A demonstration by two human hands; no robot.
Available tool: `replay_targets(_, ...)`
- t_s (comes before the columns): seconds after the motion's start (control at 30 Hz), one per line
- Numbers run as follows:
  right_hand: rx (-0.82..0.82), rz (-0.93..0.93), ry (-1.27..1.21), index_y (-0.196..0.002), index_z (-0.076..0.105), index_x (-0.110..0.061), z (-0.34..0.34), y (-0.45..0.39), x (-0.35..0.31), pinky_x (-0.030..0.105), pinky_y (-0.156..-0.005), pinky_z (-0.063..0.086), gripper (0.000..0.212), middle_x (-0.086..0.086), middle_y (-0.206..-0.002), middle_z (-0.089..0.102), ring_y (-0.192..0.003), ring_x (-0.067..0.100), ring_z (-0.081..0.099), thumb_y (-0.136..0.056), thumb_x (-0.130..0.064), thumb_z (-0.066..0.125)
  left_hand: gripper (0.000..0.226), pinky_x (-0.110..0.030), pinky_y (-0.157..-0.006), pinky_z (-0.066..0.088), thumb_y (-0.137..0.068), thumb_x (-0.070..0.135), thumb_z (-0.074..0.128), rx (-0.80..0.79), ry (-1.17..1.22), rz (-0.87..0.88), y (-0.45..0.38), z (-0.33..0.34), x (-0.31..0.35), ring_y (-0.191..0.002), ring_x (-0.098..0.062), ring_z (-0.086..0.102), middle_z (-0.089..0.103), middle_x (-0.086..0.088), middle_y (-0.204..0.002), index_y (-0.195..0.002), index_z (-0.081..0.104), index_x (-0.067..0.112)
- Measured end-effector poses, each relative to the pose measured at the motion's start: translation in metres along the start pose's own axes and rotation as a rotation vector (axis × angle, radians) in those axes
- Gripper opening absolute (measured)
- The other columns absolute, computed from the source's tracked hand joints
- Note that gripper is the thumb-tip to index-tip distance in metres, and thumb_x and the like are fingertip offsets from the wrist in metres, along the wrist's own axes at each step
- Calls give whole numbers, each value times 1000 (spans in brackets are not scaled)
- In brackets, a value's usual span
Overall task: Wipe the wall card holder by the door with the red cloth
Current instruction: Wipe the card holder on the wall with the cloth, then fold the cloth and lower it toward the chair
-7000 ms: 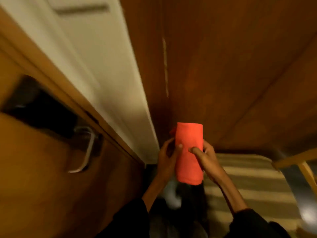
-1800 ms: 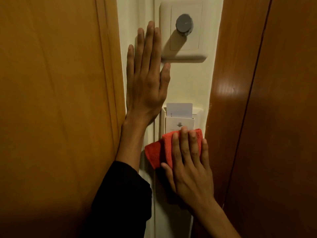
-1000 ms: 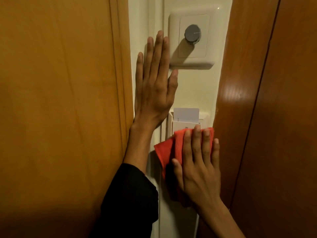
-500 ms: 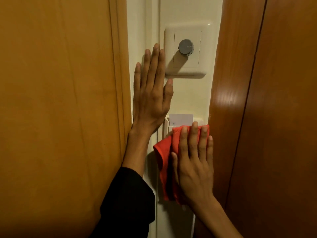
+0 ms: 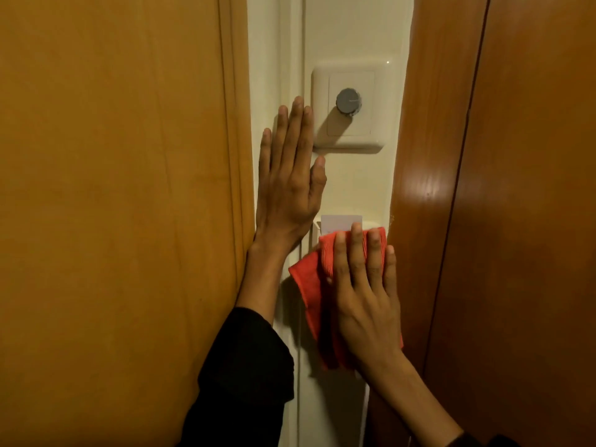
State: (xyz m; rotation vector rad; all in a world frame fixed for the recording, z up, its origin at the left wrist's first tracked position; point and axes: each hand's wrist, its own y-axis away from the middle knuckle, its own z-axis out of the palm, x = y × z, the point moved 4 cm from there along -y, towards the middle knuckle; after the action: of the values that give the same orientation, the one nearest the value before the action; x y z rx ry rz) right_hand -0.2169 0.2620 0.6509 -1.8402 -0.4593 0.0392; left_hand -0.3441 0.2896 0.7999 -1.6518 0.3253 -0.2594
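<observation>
The white wall card holder (image 5: 374,224) sits on the cream wall strip between two wooden surfaces. A white card (image 5: 338,222) sticks up out of its top. My right hand (image 5: 364,295) lies flat over the red cloth (image 5: 311,285) and presses it against the holder, covering nearly all of the holder's front. The cloth hangs down below my palm. My left hand (image 5: 290,185) rests flat on the wall just left of the holder, fingers straight and pointing up, holding nothing.
A white switch plate with a grey round knob (image 5: 349,102) is mounted above the holder, next to my left fingertips. A light wooden door (image 5: 122,204) fills the left side. A darker glossy wooden panel (image 5: 503,204) stands close on the right.
My right hand has slid the red cloth upward over the holder's front, now hiding the arrow face and most of the card. My left hand stays flat on the wall.
</observation>
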Motion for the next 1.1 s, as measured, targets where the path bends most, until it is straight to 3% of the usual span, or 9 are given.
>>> replay_targets(0.1, -3, 29, -13, -162, 13, -5, -6, -16, -10, 53, -130, 2, 66, 17, -171, 0, -159, 36, -4, -110, -42, 28, 60, -49, -132, 11, -105, 27, 30, -3, -26, 6, 0, 1, 1, -160, -32, 19, 24, -17, -169, -160, 23, 5)
replay_targets(0.33, -137, -228, -5, -160, 22, -5, -18, -1, 3, 48, -128, 0, 66, 17, -169, 10, -159, 28, -5, -109, -46, 14, 58, -40, -132, 3, -106, 25, 34, -35, 76, -57, 1, -1, 0, -160, -31, 18, 24, -16, -169, -160, 24, 5)
replay_targets(0.47, -169, -266, -133, -161, 19, -5, -23, 9, 14, 48, -130, -1, 83, 19, -170, 9, -160, 32, -5, -96, -51, 44, 57, -38, -133, 17, -108, 24, 41, -46, 300, -211, 31, -16, 3, -160, -21, 20, 25, -9, -170, -160, 25, 9)
replay_targets(0.6, 34, 114, -432, -155, 33, -9, -31, 27, 30, 55, -121, 36, 64, 28, -164, 24, -153, 41, 26, -104, -43, 47, 53, -41, -126, 37, -109, 33, 41, -8, 526, -494, 100, -29, 17, -155, -6, 31, 34, 8, -167, -160, 30, 23)
replay_targets(0.7, 34, 516, -527, -146, 45, -12, -29, 43, 45, 38, -103, 47, 63, 15, -140, 50, -127, 29, 51, -96, -45, 63, 49, -60, -116, 44, -107, 29, 46, 51, 690, -761, 159, -31, 43, -150, -28, 44, 41, 15, -162, -156, 38, 28)
replay_targets(0.8, -49, 597, -678, -112, 62, -20, -30, 60, 42, 30, -86, 44, 36, -1, -105, 60, -97, 18, 59, -92, -51, 65, 47, -47, -117, 48, -106, 23, 51, 88, 759, -932, 209, -37, 78, -148, -9, 46, 49, 15, -156, -153, 45, 29)
replay_targets(0.9, -129, 574, -893, -95, 59, -28, -39, 81, 37, 16, -74, 45, 18, -12, -91, 57, -83, 4, 60, -92, -42, 69, 47, -25, -109, 53, -102, 26, 57, 79, 858, -1080, 251, -47, 109, -137, -5, 56, 59, 17, -145, -146, 50, 39)
replay_targets(1.0, -290, 667, -1101, -97, 58, -28, -43, 107, 37, 33, -64, 54, 21, -4, -86, 66, -72, 12, 66, -91, -46, 67, 45, -18, -100, 56, -98, 28, 64, 9, 996, -1178, 275, -50, 130, -127, -10, 66, 69, 8, -135, -141, 55, 34)
replay_targets(1.1, -364, 820, -1227, -96, 60, -26, -55, 154, 44, 32, -67, 53, 24, 0, -89, 67, -74, 13, 64, -88, -48, 66, 43, -17, -84, 59, -89, 40, 72, -181, 1004, -1242, 310, -52, 144, -111, -9, 74, 75, 5, -123, -130, 63, 32)
